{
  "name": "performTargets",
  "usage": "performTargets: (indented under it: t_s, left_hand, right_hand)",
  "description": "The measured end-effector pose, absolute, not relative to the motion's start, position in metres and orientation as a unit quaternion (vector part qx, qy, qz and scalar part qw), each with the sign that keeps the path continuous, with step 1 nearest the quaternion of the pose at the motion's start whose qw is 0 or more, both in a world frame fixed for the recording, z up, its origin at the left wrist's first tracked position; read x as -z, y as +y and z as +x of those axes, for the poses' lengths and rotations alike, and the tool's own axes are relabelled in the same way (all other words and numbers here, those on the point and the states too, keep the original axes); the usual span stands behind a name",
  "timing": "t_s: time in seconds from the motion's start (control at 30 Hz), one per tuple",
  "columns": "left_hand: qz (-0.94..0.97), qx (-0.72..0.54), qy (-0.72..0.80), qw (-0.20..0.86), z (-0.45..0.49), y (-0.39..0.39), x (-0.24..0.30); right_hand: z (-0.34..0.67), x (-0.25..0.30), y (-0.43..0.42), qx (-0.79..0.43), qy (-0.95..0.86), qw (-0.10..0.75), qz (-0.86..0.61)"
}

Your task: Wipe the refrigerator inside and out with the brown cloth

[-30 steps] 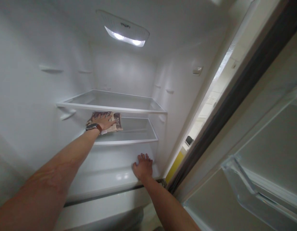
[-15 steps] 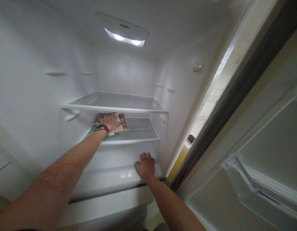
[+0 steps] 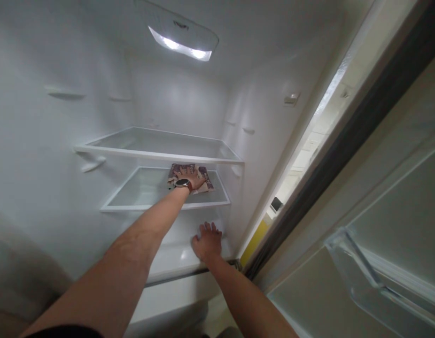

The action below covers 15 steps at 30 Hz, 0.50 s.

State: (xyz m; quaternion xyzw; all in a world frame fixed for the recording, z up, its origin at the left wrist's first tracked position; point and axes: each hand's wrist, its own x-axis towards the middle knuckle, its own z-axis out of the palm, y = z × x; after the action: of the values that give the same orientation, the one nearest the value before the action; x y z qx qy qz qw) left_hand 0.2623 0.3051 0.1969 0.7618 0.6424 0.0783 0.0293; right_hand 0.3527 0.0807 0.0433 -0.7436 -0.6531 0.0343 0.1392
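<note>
Interior of a white refrigerator [image 3: 34,155], whose door [image 3: 393,225] stood open at the right; a strip of pale room [image 3: 309,152] showed between door and side wall. An upper shelf [image 3: 161,141] of white-framed glass spanned the compartment, its front edge above a lower shelf [image 3: 140,185] of the same make. Lower down, the glossy compartment floor [image 3: 171,239] ended in a front lip. A lit lamp [image 3: 182,44] was set in the ceiling. The left hand [image 3: 193,178] lay flat, fingers spread and uncurled, on a patterned cloth [image 3: 208,185] on the right part of the lower shelf; the glass extended broadly to its left, more narrowly toward the right rim. The right hand [image 3: 207,244], fingers parted and slightly bent, was at the floor near the right wall. A watch [image 3: 182,183] circled the left wrist.
</note>
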Motion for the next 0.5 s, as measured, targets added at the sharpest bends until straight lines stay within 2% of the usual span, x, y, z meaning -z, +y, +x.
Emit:
performTargets:
  t_s: [0.3,0.5]
  left_hand:
    - [0.752,-0.116,0.648,0.036,0.322,0.319,-0.198]
    - [0.804,-0.105,0.584,0.054,0.337,0.317,-0.204]
  right_hand:
    - [0.353,-0.04,0.079,-0.021,-0.656,0.165,-0.736]
    - [0.352,-0.043,0.079,-0.031,-0.651,0.158,-0.741]
